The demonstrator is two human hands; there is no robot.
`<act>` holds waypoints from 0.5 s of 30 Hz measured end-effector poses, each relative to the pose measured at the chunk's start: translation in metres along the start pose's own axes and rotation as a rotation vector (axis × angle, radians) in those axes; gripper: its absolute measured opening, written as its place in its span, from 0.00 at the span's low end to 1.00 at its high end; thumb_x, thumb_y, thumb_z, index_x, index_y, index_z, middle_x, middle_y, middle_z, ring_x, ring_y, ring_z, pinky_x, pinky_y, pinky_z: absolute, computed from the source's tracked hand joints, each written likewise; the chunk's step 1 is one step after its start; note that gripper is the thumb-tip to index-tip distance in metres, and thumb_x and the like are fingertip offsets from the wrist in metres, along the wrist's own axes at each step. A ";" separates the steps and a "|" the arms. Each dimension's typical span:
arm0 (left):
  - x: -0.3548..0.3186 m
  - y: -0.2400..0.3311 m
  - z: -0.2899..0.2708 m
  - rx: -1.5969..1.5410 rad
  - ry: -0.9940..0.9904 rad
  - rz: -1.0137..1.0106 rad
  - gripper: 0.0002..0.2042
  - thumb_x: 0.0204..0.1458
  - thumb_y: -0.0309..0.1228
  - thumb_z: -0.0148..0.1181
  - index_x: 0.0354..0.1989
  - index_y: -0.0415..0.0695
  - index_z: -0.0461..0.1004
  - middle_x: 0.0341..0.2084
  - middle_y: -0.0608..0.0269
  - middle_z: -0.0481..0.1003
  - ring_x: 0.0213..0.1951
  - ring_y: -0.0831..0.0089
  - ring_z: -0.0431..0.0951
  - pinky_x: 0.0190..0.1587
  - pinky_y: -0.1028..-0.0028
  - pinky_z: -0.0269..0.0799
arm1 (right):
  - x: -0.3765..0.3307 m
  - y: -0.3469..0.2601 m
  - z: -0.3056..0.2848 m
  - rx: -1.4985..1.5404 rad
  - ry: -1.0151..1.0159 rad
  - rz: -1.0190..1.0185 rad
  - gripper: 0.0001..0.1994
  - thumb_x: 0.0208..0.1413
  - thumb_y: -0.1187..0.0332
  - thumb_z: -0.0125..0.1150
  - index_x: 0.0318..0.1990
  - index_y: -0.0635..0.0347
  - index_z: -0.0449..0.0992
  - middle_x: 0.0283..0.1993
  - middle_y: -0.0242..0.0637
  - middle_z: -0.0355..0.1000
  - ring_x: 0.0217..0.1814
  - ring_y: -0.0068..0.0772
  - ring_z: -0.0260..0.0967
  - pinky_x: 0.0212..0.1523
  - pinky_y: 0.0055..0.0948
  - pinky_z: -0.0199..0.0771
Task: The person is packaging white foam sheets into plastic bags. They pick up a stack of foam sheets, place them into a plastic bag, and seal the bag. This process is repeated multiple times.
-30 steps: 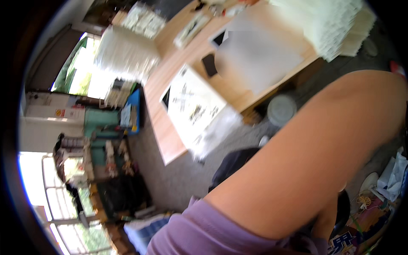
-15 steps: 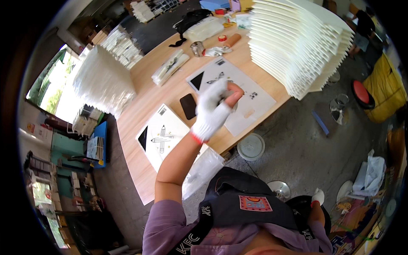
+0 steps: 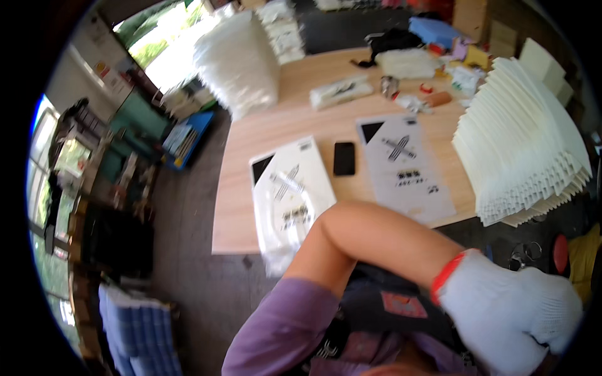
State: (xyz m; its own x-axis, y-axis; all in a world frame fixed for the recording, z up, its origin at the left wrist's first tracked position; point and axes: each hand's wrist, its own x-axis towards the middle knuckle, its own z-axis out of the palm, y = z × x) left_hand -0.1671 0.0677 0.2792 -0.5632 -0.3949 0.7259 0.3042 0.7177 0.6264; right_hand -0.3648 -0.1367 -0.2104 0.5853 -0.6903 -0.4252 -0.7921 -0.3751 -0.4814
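Observation:
My left arm bends across my body, and my left hand (image 3: 501,310) is at the lower right, close in front of me. It wears a white knitted glove with a red cuff edge. The back of the glove shows; its fingers are turned away and blurred. My right hand cannot be made out. On the table (image 3: 235,219), a white printed package (image 3: 316,166) lies left of a black phone (image 3: 344,158). Clear plastic (image 3: 279,260) hangs from its near end over the table edge. A translucent printed sheet (image 3: 382,163) lies flat to the phone's right.
A tall stack of folded white sheets (image 3: 520,144) stands at the table's right, and a plastic-wrapped bundle (image 3: 235,59) at its far left. Behind are a rolled white package (image 3: 342,92), a metal can (image 3: 389,85), tape (image 3: 426,89) and a blue item (image 3: 433,31).
My left hand has swung from above the printed sheet to the lower right by my body. The view has turned left, and my right hand has dropped out of sight.

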 end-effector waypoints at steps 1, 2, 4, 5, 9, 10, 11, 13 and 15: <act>0.014 0.000 -0.003 -0.057 -0.044 -0.001 0.16 0.56 0.39 0.51 0.44 0.39 0.70 0.37 0.52 0.72 0.40 0.68 0.72 0.43 0.70 0.66 | 0.008 -0.017 -0.011 -0.010 -0.032 -0.060 0.18 0.56 0.52 0.49 0.37 0.56 0.77 0.31 0.45 0.76 0.38 0.47 0.73 0.40 0.40 0.71; 0.019 -0.019 0.005 -0.126 -0.072 -0.027 0.17 0.57 0.40 0.51 0.45 0.39 0.70 0.38 0.51 0.73 0.41 0.67 0.72 0.44 0.70 0.66 | 0.001 -0.009 -0.006 0.009 -0.096 -0.077 0.18 0.56 0.52 0.49 0.36 0.56 0.77 0.31 0.45 0.76 0.37 0.47 0.73 0.40 0.40 0.71; 0.034 -0.021 -0.004 -0.166 -0.125 -0.049 0.18 0.57 0.41 0.50 0.47 0.39 0.69 0.40 0.49 0.73 0.42 0.66 0.73 0.46 0.69 0.66 | 0.014 -0.042 -0.039 0.007 -0.120 -0.144 0.18 0.56 0.52 0.49 0.36 0.56 0.77 0.30 0.44 0.76 0.37 0.47 0.73 0.40 0.40 0.71; 0.028 -0.033 -0.002 -0.162 -0.092 -0.070 0.19 0.58 0.42 0.50 0.48 0.38 0.69 0.40 0.48 0.73 0.43 0.65 0.73 0.46 0.68 0.66 | 0.007 -0.046 -0.046 0.017 -0.141 -0.150 0.17 0.54 0.51 0.49 0.34 0.54 0.77 0.24 0.41 0.75 0.33 0.45 0.73 0.36 0.42 0.70; -0.074 -0.092 0.001 0.258 0.475 -0.660 0.06 0.50 0.32 0.57 0.33 0.43 0.73 0.26 0.61 0.75 0.33 0.64 0.77 0.34 0.69 0.71 | -0.003 -0.033 -0.040 0.039 -0.331 -0.308 0.14 0.56 0.56 0.50 0.36 0.56 0.76 0.31 0.38 0.77 0.35 0.38 0.74 0.38 0.36 0.69; -0.110 -0.117 -0.001 0.348 0.669 -0.634 0.04 0.50 0.26 0.56 0.33 0.43 0.74 0.29 0.60 0.76 0.34 0.67 0.78 0.35 0.71 0.72 | -0.012 -0.032 -0.046 0.083 -0.353 -0.301 0.14 0.57 0.57 0.51 0.37 0.57 0.76 0.32 0.37 0.77 0.35 0.38 0.74 0.38 0.35 0.69; -0.157 -0.142 0.003 0.146 0.925 -0.779 0.05 0.49 0.23 0.54 0.33 0.41 0.75 0.30 0.58 0.78 0.33 0.69 0.78 0.36 0.72 0.73 | -0.017 -0.036 -0.051 0.075 -0.352 -0.323 0.14 0.56 0.57 0.50 0.37 0.56 0.76 0.31 0.37 0.77 0.35 0.38 0.74 0.38 0.36 0.70; -0.233 -0.168 -0.001 0.820 0.970 -1.280 0.09 0.50 0.34 0.56 0.37 0.46 0.77 0.28 0.55 0.78 0.33 0.61 0.79 0.36 0.66 0.73 | -0.029 -0.046 -0.059 0.060 -0.349 -0.366 0.14 0.56 0.57 0.49 0.36 0.56 0.77 0.29 0.37 0.77 0.34 0.40 0.74 0.38 0.37 0.70; -0.247 -0.169 -0.009 0.982 0.914 -1.667 0.09 0.48 0.36 0.58 0.33 0.45 0.75 0.28 0.57 0.78 0.35 0.58 0.77 0.36 0.63 0.72 | -0.030 -0.046 -0.056 0.082 -0.321 -0.378 0.15 0.56 0.56 0.50 0.36 0.55 0.77 0.28 0.37 0.76 0.33 0.40 0.74 0.38 0.37 0.71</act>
State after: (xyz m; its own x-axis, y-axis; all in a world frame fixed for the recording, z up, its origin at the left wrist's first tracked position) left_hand -0.0724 0.0385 -0.0033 0.7118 -0.6920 -0.1198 -0.5217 -0.6352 0.5695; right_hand -0.3555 -0.1333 -0.1326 0.8628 -0.2853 -0.4174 -0.5055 -0.5037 -0.7005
